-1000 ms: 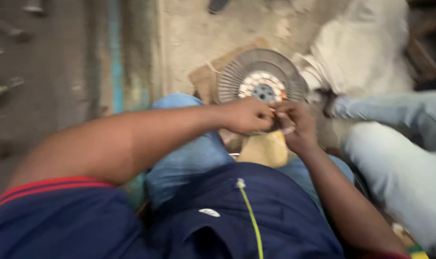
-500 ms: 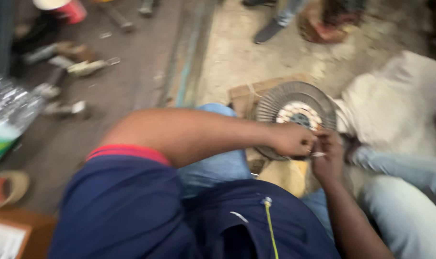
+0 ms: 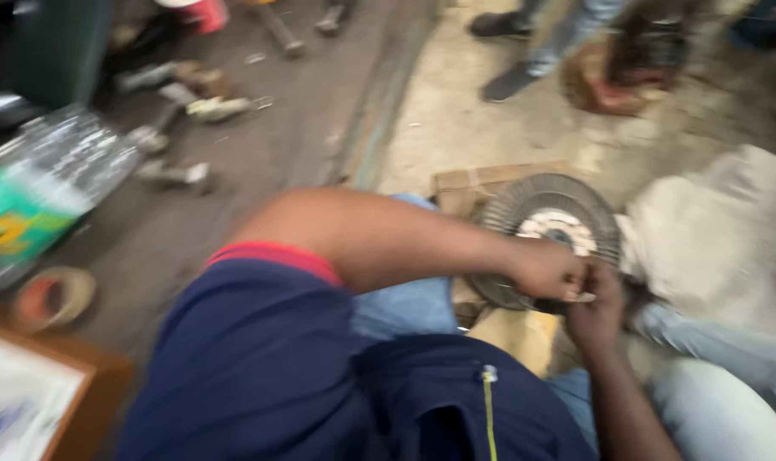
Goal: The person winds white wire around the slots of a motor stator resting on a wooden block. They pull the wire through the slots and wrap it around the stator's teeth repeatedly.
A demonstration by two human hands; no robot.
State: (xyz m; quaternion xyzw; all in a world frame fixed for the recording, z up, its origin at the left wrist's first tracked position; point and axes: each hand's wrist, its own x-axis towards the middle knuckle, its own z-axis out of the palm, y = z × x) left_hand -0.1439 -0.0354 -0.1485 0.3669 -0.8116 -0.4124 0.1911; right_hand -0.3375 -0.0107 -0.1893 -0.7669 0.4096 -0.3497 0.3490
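The fingers (image 3: 576, 286) of the left hand (image 3: 548, 271) curl narrow and meet those of the right hand (image 3: 597, 312) over something small and pale; blur hides what it is and whether either hand truly grips it. Both hands rest at the near rim of a round ribbed metal disc (image 3: 548, 224) with a pale centre, which lies on a flat piece of cardboard (image 3: 469, 186) on the pale concrete floor (image 3: 456, 119). Right of it lies a crumpled whitish sack (image 3: 712, 239). Further left the floor is darker, strewn with blurred metal parts (image 3: 192, 102), a clear plastic bottle (image 3: 51, 183) and a tape roll (image 3: 53, 297). Another person's shoes (image 3: 507, 81) are cut off at the top edge.
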